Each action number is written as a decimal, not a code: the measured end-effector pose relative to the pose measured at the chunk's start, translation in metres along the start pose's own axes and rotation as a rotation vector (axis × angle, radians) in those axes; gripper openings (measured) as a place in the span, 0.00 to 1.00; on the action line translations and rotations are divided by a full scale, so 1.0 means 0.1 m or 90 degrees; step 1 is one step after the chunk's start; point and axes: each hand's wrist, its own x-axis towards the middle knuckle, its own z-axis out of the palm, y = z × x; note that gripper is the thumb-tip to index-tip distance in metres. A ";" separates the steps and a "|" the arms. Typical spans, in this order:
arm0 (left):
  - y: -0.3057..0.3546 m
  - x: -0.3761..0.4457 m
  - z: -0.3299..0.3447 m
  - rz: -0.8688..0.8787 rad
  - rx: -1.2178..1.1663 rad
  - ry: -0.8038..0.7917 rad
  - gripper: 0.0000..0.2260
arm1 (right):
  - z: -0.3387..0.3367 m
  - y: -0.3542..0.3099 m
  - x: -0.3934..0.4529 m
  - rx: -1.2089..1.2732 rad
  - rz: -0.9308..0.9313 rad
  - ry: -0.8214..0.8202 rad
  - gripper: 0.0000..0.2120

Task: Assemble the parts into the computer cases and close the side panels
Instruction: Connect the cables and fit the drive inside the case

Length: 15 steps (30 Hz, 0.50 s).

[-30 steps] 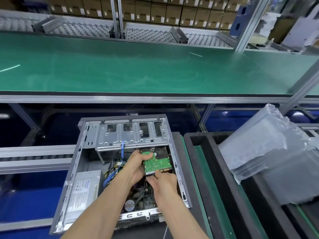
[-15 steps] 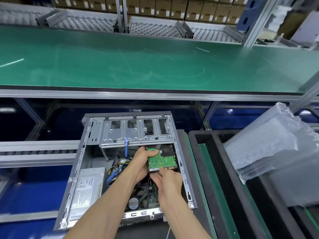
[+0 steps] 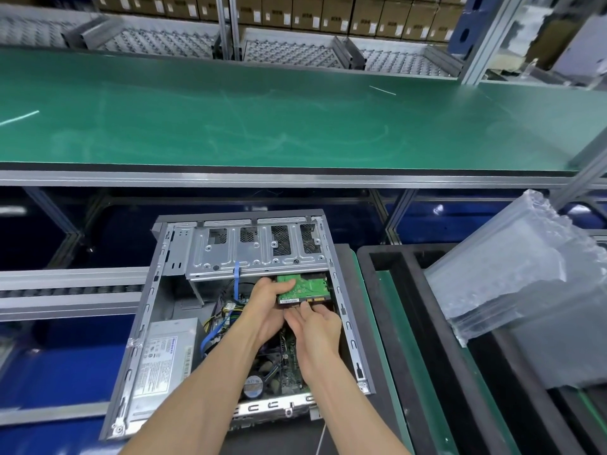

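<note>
At case's two-o'clock corner, hard drive sits board-up, half under drive cage, likely aligned for sliding in. Left hand grip curls round drive's left edge; right hand fingers straight, pushing connector end. Computer case lies open-side up, giving access.

An open grey computer case lies on its side, its inside facing up, around both hands. A hard drive with its green circuit board facing up sits at the fingertips, partly tucked under the silver drive cage just beyond the hands.
</note>
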 end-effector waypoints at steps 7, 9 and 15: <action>-0.02 0.02 -0.04 -0.004 0.017 0.003 0.10 | 0.00 0.02 0.05 -0.064 0.015 -0.012 0.26; -0.02 0.03 -0.06 -0.012 0.020 0.007 0.15 | 0.02 0.03 0.07 -0.092 0.012 -0.026 0.29; -0.04 0.03 -0.08 0.015 0.010 -0.015 0.11 | 0.04 0.09 0.19 -0.098 0.016 -0.044 0.35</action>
